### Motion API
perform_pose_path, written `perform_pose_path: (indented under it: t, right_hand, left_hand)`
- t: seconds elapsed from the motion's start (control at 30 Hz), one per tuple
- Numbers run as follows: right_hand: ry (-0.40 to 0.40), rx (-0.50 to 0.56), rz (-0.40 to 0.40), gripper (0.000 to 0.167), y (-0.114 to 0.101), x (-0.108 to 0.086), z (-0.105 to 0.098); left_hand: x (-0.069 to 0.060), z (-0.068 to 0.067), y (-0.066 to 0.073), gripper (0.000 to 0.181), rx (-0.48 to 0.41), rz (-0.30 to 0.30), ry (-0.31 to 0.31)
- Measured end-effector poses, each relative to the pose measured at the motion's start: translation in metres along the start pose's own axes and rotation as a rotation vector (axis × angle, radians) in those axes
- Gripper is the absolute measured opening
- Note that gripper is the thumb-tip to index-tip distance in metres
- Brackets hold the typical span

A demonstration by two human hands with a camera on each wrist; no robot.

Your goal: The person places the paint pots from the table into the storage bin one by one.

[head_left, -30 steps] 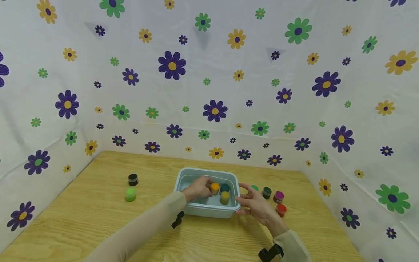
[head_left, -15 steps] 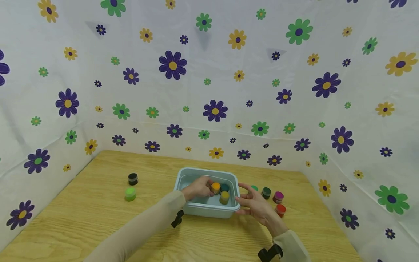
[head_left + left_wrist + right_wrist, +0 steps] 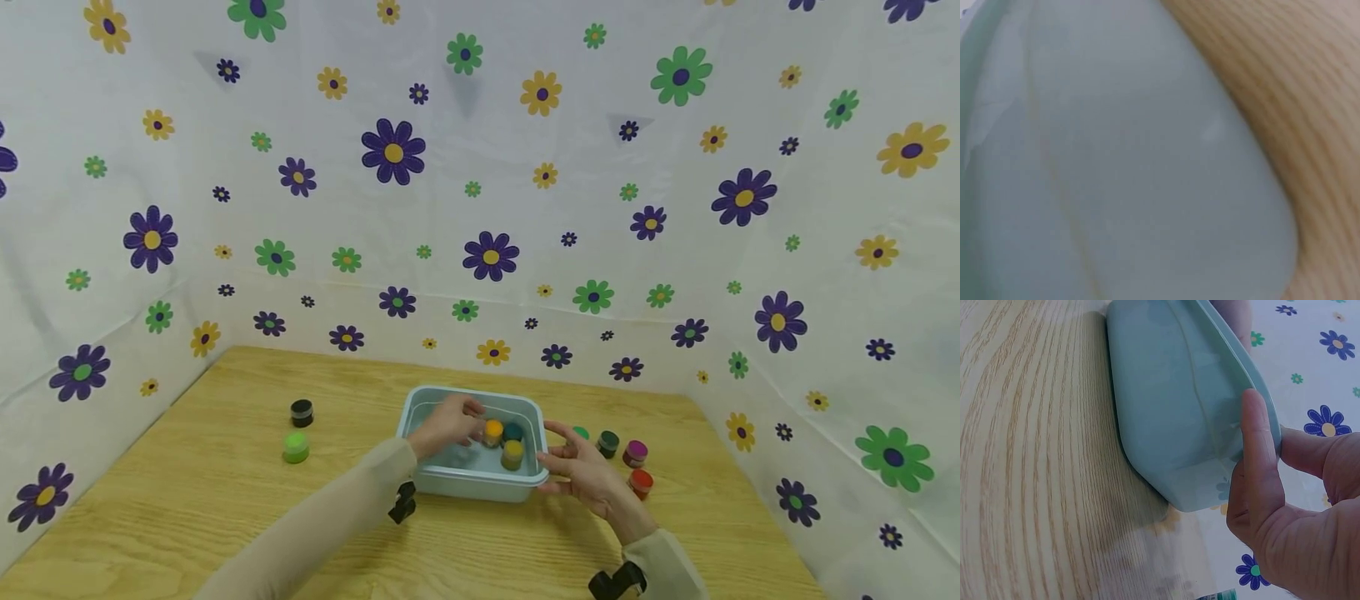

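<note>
The left hand point(image 3: 450, 423) is inside the pale blue tub point(image 3: 480, 476), fingers loosely bent with nothing visibly held. Just right of its fingertips stands an orange-lidded jar point(image 3: 492, 432). Beside that are a dark teal jar point(image 3: 512, 432) and a yellow-lidded jar point(image 3: 512, 454). At the tub's right end, the right hand point(image 3: 588, 477) holds the rim. The right wrist view shows that hand point(image 3: 1297, 506) with digits on both sides of the rim of the tub point(image 3: 1166, 400). In the left wrist view only the tub's wall point(image 3: 1147, 150) and wood show; the left hand is out of it.
Left of the tub, a black jar point(image 3: 302, 413) and a light green jar point(image 3: 296, 447) stand on the wooden table point(image 3: 360, 375). Dark green point(image 3: 608, 443), magenta point(image 3: 635, 453), red point(image 3: 641, 483) and partly hidden green point(image 3: 581, 433) jars stand right, behind or beside the right hand. Flowered cloth surrounds the table.
The left hand has let go of the orange-lidded jar and risen slightly, its fingers drawn back left. Earlier that jar shifted a little right. The right hand keeps its place on the tub.
</note>
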State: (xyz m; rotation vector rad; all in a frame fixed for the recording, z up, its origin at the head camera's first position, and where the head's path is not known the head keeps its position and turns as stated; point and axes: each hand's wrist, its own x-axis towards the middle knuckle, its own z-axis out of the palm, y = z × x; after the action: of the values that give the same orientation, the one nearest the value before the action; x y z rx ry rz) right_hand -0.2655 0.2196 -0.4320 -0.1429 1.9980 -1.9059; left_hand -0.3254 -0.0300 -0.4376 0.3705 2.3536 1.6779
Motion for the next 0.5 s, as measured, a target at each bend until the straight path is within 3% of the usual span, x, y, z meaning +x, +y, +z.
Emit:
perform_pose_path:
  t: [0.2,0.5]
  right_hand:
    - [0.006,0.003,0.005,0.072,0.001,0.0,0.0]
    - [0.018,-0.002,0.009,0.071,0.0,0.0,0.001]
  left_hand:
    - [0.0,-0.015,0.003,0.023,-0.009,0.015,-0.018]
    - [-0.004,-0.034,0.01,0.035,0.014,0.026,-0.079]
